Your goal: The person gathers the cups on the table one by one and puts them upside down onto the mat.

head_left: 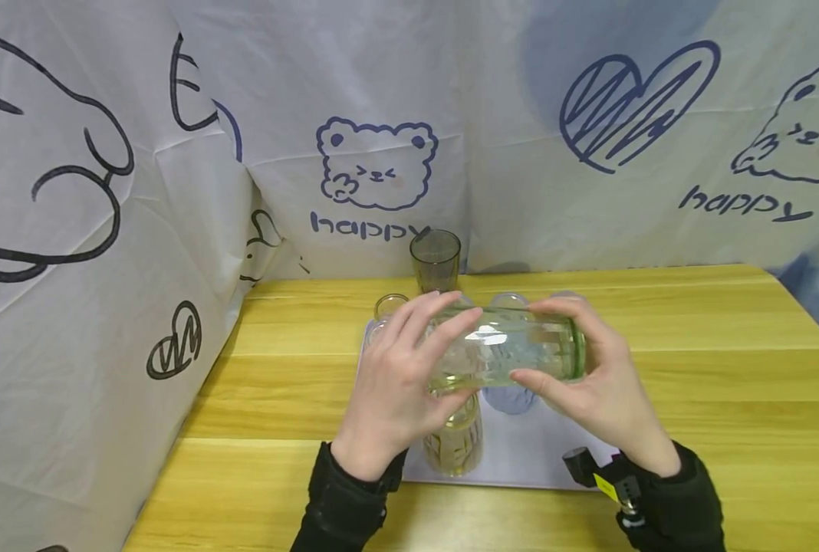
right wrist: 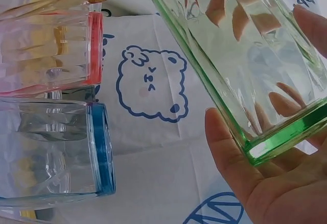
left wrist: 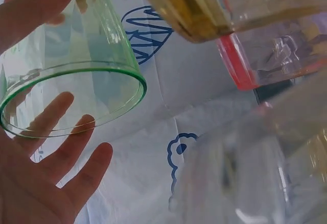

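Note:
A pale green drinking glass (head_left: 513, 345) is held sideways above a tray, between both hands. My left hand (head_left: 396, 376) grips it near the mouth end, thumb below and fingers over the top. In the left wrist view the green rim (left wrist: 76, 73) lies among the fingers. My right hand (head_left: 606, 376) holds the other end, its thumb on the near side and a finger on the far side. The thick green base (right wrist: 291, 132) rests by the palm in the right wrist view. Under the left hand an amber glass (head_left: 454, 448) stands on the tray.
The white tray (head_left: 541, 464) lies on a wood-grain table (head_left: 741, 368). On it stand a bluish glass (head_left: 509, 399) and others partly hidden. A tall dark glass (head_left: 435, 261) stands behind. Side views show a red-edged glass (right wrist: 94, 50) and a blue-edged glass (right wrist: 102, 147).

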